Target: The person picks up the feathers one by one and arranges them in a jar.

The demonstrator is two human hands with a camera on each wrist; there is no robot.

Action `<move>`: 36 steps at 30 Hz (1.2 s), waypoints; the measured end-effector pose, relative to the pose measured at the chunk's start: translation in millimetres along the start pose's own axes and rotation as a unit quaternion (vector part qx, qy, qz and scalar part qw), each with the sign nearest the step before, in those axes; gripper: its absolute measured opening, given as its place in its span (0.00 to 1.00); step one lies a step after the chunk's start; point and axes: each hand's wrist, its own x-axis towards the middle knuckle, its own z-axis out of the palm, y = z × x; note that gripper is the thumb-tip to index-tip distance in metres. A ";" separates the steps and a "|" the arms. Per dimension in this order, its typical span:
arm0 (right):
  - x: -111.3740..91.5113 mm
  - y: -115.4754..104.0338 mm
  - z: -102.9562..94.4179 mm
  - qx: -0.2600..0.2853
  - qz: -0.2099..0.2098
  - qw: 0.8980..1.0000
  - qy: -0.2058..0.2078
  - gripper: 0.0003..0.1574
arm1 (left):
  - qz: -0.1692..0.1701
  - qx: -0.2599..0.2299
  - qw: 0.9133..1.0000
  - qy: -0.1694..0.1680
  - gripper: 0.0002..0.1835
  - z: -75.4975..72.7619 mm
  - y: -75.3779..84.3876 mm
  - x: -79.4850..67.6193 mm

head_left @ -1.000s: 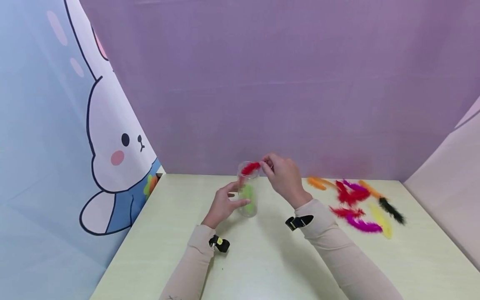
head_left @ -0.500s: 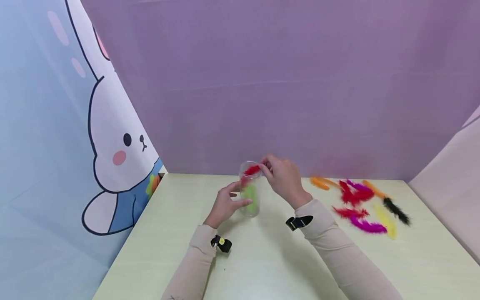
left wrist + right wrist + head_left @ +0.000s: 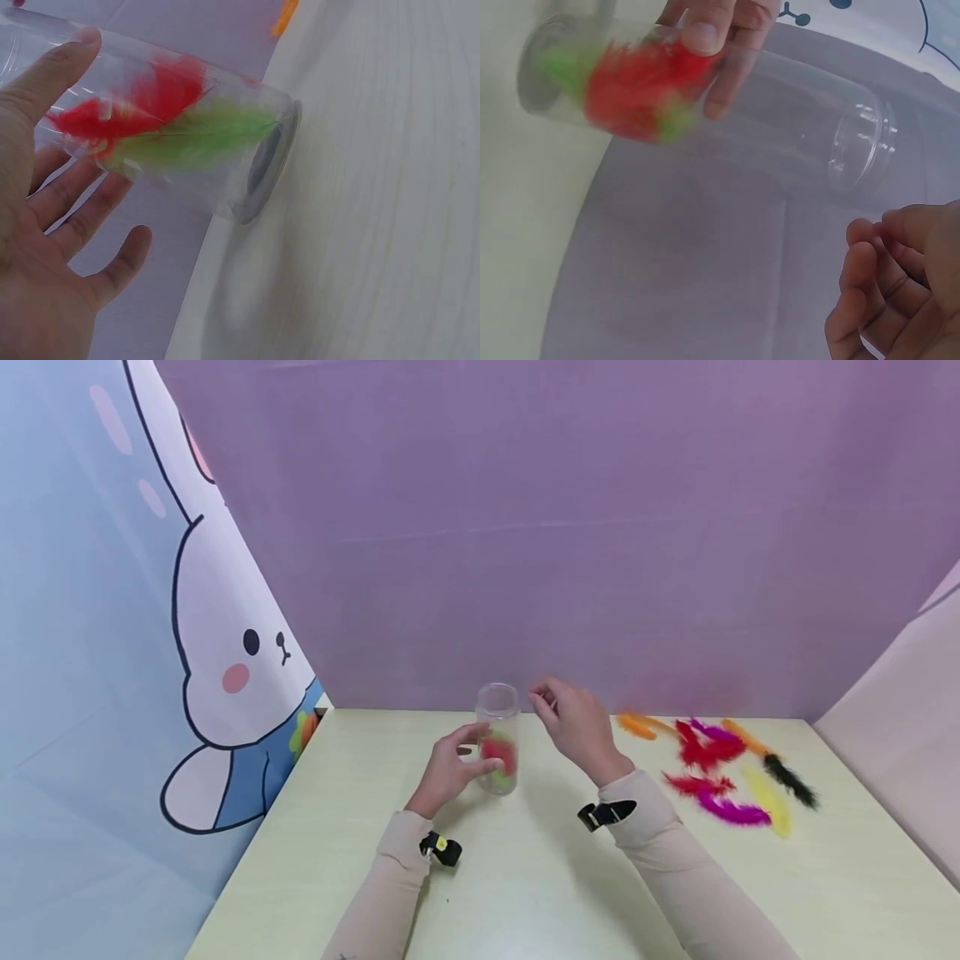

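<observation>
A clear plastic jar (image 3: pixel 507 727), its mouth uncovered, stands upright on the table. Inside, a fluffy red feather (image 3: pixel 169 94) lies against a light green feather (image 3: pixel 210 135) in the lower half. My left hand (image 3: pixel 450 767) holds the jar from its left side, thumb on one face and fingers behind. Just right of the mouth is my right hand (image 3: pixel 579 725), with thumb and index fingertips together and the other fingers curled. Nothing shows between its fingertips (image 3: pixel 864 229) in the right wrist view.
To the right on the pale table (image 3: pixel 525 893) lie several loose feathers: orange (image 3: pixel 636 727), red (image 3: pixel 701 785), purple (image 3: pixel 735 810), yellow (image 3: pixel 771 802) and black (image 3: pixel 791 781). A purple cloth backdrop (image 3: pixel 570 543) rises behind, and a blue rabbit-print cloth (image 3: pixel 90 693) hangs at left.
The red feather has dropped from my right fingertips at the mouth down into the jar beside the green one. My right hand has drawn slightly right; the left keeps its hold.
</observation>
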 end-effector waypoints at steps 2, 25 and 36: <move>-5.1 6.1 -1.3 0.005 0.018 1.000 0.001 0.08 | 0.000 -0.004 1.000 0.000 0.38 -0.1 0.1 0.6; -79.0 125.6 -38.3 0.019 0.193 0.981 0.012 0.15 | -0.018 -0.005 1.000 0.010 0.38 -2.6 2.4 -1.0; -92.9 169.6 -82.8 -0.008 0.234 0.972 0.035 0.21 | -0.008 -0.014 1.000 0.009 0.38 0.2 0.7 1.8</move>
